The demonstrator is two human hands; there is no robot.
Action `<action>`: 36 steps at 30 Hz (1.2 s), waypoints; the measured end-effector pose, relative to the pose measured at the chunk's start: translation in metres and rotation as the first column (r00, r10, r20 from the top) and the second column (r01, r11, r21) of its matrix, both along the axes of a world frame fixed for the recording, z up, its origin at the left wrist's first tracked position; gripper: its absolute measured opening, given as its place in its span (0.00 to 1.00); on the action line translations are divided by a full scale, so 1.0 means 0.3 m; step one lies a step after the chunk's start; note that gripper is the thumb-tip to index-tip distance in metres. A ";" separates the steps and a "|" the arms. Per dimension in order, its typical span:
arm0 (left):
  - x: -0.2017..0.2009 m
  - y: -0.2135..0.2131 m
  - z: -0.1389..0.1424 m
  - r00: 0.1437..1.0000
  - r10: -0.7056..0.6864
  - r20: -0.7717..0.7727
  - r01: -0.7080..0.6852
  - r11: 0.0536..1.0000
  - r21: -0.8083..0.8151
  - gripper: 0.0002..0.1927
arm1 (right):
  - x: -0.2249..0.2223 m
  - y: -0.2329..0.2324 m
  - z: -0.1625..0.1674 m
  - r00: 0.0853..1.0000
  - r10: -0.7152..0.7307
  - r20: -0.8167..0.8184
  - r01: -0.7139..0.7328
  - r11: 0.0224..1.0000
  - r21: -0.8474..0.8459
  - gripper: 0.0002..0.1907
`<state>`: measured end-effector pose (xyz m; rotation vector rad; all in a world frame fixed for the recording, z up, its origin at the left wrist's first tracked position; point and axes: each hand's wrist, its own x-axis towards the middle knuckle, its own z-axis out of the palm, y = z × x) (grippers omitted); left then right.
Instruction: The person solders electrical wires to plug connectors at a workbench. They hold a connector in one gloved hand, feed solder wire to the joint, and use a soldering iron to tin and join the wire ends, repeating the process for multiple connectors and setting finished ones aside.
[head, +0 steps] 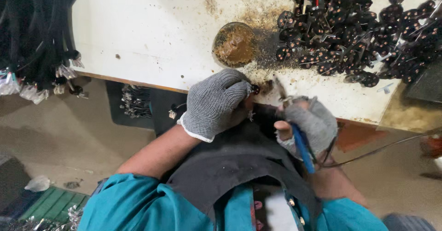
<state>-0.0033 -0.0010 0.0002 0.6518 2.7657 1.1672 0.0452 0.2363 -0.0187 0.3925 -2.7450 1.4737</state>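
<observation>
My left hand point(216, 104), in a grey knit glove, is closed around a small black round part point(254, 89) held at the edge of the white worktable point(152, 33). My right hand point(307, 125), in a fingerless grey glove, grips a soldering iron with a blue handle point(302, 147); its metal tip point(279, 86) points up toward the black part and stops just right of it. The iron's cord trails off to the right. A dark cloth lies over my lap beneath both hands.
A heap of several black round parts with wires point(359, 33) covers the table's far right. A brown, grimy round pad point(234, 44) sits mid-table amid burnt residue. Bundles of black cables point(37, 33) hang at the left. More parts lie in a dark tray point(136, 101) below the table.
</observation>
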 end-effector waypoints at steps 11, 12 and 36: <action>0.000 0.009 -0.016 0.999 0.030 -0.034 -0.030 1.000 0.002 0.13 | -0.217 -0.011 0.071 0.925 -0.149 0.348 0.277 0.893 -0.354 0.08; -0.001 0.008 -0.015 0.999 0.028 -0.040 -0.027 1.000 0.006 0.13 | -0.251 -0.019 0.086 0.828 -0.096 0.553 0.389 0.808 -0.443 0.10; -0.004 0.010 -0.007 0.999 0.021 -0.049 -0.021 1.000 -0.004 0.12 | -0.138 -0.095 0.078 0.981 0.050 -0.190 0.027 0.924 0.381 0.12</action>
